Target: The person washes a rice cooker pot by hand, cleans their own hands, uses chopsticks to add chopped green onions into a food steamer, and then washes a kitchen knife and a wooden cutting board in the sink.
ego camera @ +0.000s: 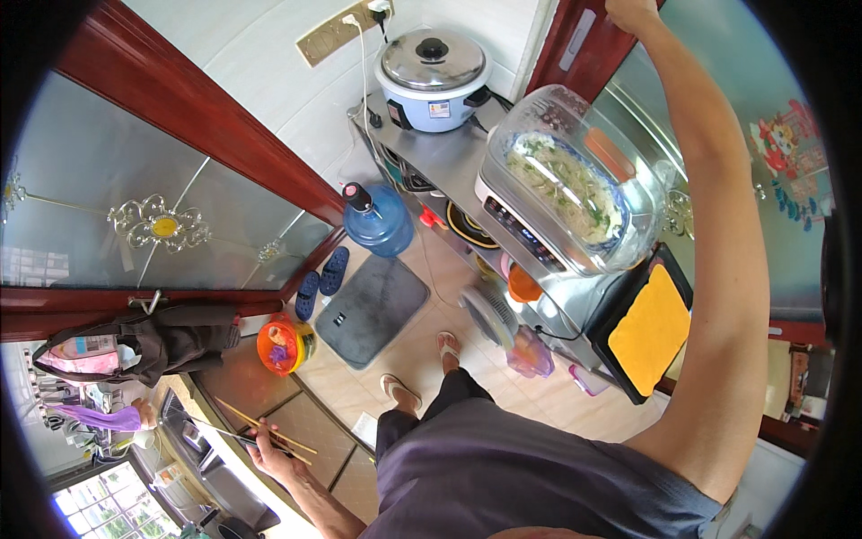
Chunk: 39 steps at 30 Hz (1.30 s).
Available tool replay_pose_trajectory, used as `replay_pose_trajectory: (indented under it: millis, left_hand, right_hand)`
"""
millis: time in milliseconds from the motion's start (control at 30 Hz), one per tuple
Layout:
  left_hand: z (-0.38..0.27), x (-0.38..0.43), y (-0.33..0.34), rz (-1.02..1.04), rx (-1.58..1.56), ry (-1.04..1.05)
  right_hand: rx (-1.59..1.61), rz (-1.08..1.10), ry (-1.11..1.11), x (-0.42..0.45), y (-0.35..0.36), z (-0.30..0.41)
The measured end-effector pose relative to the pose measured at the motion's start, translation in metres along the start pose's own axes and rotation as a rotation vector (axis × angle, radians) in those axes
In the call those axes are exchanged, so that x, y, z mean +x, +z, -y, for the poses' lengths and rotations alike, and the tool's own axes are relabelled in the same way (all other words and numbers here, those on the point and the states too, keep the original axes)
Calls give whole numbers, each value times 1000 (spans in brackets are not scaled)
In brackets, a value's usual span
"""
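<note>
My left hand [269, 453] grips a pair of wooden chopsticks [236, 412] together with a slim dark object that I cannot identify. It is at the lower left, beside the sink counter's edge. At the top right, my right arm stretches up and my right hand [632, 15] is at a red wooden door frame [584, 50]; its fingers are partly cut off by the picture's edge. Below that hand stands an electric food steamer [522, 232] with a clear lid [566, 108]. Through the lid shows an oval blue-rimmed dish of pale noodle-like food with chopped greens [562, 188].
A blue rice cooker [431, 111] shares the metal rack [441, 158] with the steamer. An orange cloth [652, 330] lies on a black board-like object. On the floor are a water jug [380, 222], a grey mat [374, 303], slippers [333, 269], a bin [283, 347] and a fan [486, 316].
</note>
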<state>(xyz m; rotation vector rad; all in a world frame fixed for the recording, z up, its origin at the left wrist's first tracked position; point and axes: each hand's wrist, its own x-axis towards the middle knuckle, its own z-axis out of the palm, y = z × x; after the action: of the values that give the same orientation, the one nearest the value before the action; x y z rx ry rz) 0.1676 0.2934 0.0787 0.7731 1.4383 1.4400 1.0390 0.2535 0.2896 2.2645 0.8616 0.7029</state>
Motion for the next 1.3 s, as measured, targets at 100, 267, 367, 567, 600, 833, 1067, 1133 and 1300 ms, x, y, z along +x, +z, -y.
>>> replay_pose_trajectory:
  millis: [100, 267, 367, 567, 600, 833, 1067, 1133, 1300]
  left_hand:
    - [2, -6, 12, 44, -29, -6]
    - [6, -12, 22, 81, -51, 8]
    - [3, -13, 26, 90, -42, -6]
    - [6, -8, 34, 131, -76, -19]
    - [8, -5, 34, 159, -86, -17]
    - [6, 1, 49, 213, -46, -52]
    - [-5, 10, 40, 141, 10, -47]
    - [-11, 7, 44, 108, 74, 27]
    - [-9, 9, 3, 67, -19, 34]
  right_hand:
    - [-12, 55, 34, -23, -8, -9]
    - [-44, 25, 14, -47, 21, -34]
    - [-40, 96, 48, -65, 32, -45]
    - [-48, -172, 59, -136, 45, -77]
    - [-52, -167, 59, -146, 57, -86]
    - [724, -438, 526, -190, 150, -147]
    - [924, -320, 656, -209, 133, -129]
    - [942, -367, 515, -241, 154, -146]
    - [929, -78, 954, -324, 220, -248]
